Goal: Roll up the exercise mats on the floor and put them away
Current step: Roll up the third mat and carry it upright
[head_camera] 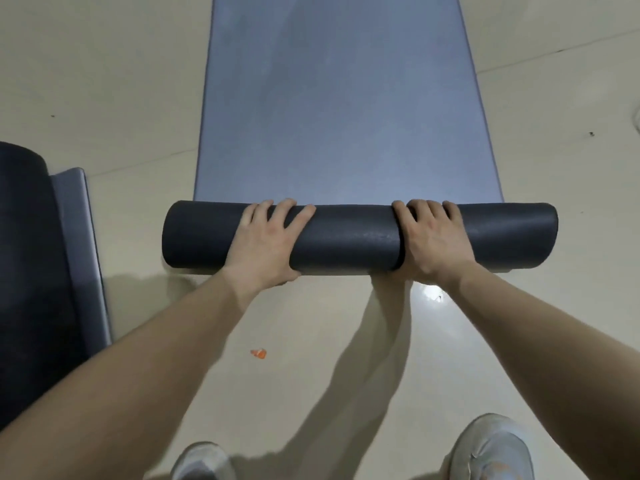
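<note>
— Two hands on the job: left hand (266,237) and right hand (429,240) both curl over the dark rolled end (353,237) of the blue-grey foam exercise mat (332,116), gripping it.
— Stage?
— Early rolling, I judge; most of it lies flat on the cream tiled floor (104,81). Next calls for an even forward push, edges aligned.

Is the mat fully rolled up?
No, only the near end of the mat is rolled, under the left hand and right hand; the rest lies flat.
</note>
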`<act>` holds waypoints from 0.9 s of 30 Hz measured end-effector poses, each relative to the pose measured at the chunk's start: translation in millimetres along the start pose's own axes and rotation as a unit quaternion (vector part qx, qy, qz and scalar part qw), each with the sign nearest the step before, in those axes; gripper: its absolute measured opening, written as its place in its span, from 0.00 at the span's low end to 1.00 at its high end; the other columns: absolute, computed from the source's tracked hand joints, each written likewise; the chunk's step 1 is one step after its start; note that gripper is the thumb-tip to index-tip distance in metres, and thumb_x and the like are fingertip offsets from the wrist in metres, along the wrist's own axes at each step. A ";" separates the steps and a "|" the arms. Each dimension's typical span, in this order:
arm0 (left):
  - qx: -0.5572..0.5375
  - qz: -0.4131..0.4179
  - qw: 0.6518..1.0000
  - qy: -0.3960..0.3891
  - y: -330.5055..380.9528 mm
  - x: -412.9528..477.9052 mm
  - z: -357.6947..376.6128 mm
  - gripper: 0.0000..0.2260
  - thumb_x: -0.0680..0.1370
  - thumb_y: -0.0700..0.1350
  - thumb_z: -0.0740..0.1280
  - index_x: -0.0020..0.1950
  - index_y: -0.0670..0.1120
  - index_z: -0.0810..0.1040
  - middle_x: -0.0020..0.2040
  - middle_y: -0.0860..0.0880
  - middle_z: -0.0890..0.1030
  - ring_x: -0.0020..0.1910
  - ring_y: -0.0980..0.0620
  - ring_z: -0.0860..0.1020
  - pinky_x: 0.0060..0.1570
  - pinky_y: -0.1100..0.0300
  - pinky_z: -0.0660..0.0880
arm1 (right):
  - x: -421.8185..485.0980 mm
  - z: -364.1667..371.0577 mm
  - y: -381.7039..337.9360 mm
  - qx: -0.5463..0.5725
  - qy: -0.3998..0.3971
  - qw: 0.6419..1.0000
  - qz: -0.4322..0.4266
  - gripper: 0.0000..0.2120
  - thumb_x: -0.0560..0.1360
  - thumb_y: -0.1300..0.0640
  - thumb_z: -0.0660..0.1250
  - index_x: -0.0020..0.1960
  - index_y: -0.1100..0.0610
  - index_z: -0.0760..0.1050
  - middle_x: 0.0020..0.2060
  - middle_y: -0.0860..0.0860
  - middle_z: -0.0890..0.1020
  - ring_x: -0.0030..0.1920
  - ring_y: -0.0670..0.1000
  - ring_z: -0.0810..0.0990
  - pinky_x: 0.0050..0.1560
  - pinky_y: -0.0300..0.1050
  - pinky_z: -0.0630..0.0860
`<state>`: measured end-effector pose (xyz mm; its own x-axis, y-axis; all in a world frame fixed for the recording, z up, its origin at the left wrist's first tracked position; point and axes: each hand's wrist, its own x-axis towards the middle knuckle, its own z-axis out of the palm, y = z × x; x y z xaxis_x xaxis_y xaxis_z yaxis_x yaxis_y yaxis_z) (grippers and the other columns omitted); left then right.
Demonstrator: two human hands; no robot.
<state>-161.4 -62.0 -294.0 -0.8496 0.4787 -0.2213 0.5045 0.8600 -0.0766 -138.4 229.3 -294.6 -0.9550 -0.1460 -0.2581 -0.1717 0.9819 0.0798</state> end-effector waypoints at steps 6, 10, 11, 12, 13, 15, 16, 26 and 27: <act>-0.119 0.021 0.976 -0.181 2.7 -23.2 -34.2 0.47 0.60 0.62 0.76 0.75 0.60 0.58 0.62 0.53 0.73 0.54 0.46 0.77 0.56 0.48 0.76 | -30.4 -29.5 -6.0 0.047 -0.195 0.979 -0.029 0.50 0.56 0.28 0.74 0.72 0.47 0.64 0.59 0.51 0.77 0.58 0.56 0.77 0.66 0.57 0.71; -0.182 0.026 0.945 -0.270 16.4 -51.8 -36.8 0.43 0.60 0.60 0.78 0.71 0.63 0.63 0.56 0.57 0.74 0.52 0.49 0.76 0.54 0.49 0.77 | -106.9 -13.0 -28.7 0.053 -0.149 0.987 0.006 0.53 0.63 0.35 0.75 0.80 0.50 0.54 0.73 0.54 0.69 0.75 0.58 0.66 0.77 0.64 0.57; -0.199 0.022 0.938 -0.282 14.9 -47.3 -40.7 0.41 0.60 0.59 0.79 0.70 0.64 0.65 0.55 0.57 0.75 0.52 0.49 0.76 0.53 0.49 0.77 | -123.0 -5.4 -37.9 0.043 -0.111 0.993 0.024 0.52 0.67 0.40 0.76 0.81 0.52 0.52 0.77 0.56 0.64 0.78 0.59 0.61 0.78 0.66 0.54; -0.213 0.020 0.931 -0.295 12.9 -42.0 -44.6 0.40 0.60 0.59 0.79 0.69 0.64 0.66 0.54 0.57 0.75 0.52 0.49 0.77 0.52 0.50 0.77 | -132.8 0.9 -45.1 0.042 -0.086 0.995 0.042 0.51 0.69 0.45 0.76 0.82 0.53 0.50 0.79 0.58 0.61 0.80 0.60 0.56 0.78 0.68 0.52; -0.217 0.016 0.927 -0.304 12.3 -39.1 -47.0 0.41 0.61 0.59 0.80 0.71 0.64 0.66 0.54 0.57 0.76 0.53 0.49 0.77 0.53 0.50 0.76 | -136.3 2.6 -49.2 0.049 -0.082 0.994 0.056 0.49 0.71 0.49 0.75 0.83 0.52 0.49 0.80 0.58 0.58 0.81 0.61 0.53 0.79 0.68 0.49; -0.195 -0.017 0.942 -0.273 14.7 -48.3 -46.5 0.44 0.63 0.64 0.78 0.75 0.64 0.63 0.63 0.57 0.77 0.60 0.49 0.76 0.61 0.49 0.72 | -123.9 -1.3 -46.4 0.095 -0.101 0.988 0.064 0.46 0.72 0.52 0.74 0.82 0.49 0.50 0.79 0.57 0.59 0.81 0.59 0.54 0.79 0.66 0.47; -0.168 -0.052 0.960 -0.217 17.6 -60.0 -43.2 0.43 0.66 0.67 0.75 0.77 0.65 0.62 0.69 0.56 0.75 0.67 0.48 0.73 0.68 0.47 0.68 | -111.3 -4.5 -40.1 0.120 -0.110 0.985 0.061 0.45 0.71 0.50 0.74 0.81 0.47 0.53 0.76 0.55 0.63 0.79 0.57 0.57 0.79 0.65 0.48; -0.139 -0.082 0.985 -0.061 -10.8 -43.1 -28.5 0.40 0.72 0.75 0.60 0.80 0.60 0.58 0.78 0.52 0.66 0.78 0.45 0.59 0.77 0.42 0.51 | -97.9 -6.1 -20.2 0.047 0.032 0.998 0.017 0.51 0.69 0.46 0.78 0.82 0.53 0.52 0.77 0.59 0.66 0.77 0.62 0.62 0.76 0.66 0.53; -0.141 -0.079 0.985 -0.065 -14.6 -34.0 -27.5 0.39 0.73 0.74 0.60 0.80 0.60 0.59 0.79 0.52 0.65 0.79 0.45 0.59 0.77 0.42 0.50 | -100.9 6.3 -19.5 0.015 0.037 0.999 0.014 0.54 0.67 0.48 0.79 0.83 0.54 0.50 0.79 0.62 0.62 0.78 0.64 0.59 0.76 0.66 0.50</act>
<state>-144.1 -86.0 -258.6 -0.8784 0.3232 -0.3521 0.2882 0.9459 0.1491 -37.2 225.6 -276.2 -0.9748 -0.1260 -0.1839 -0.1385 0.9887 0.0570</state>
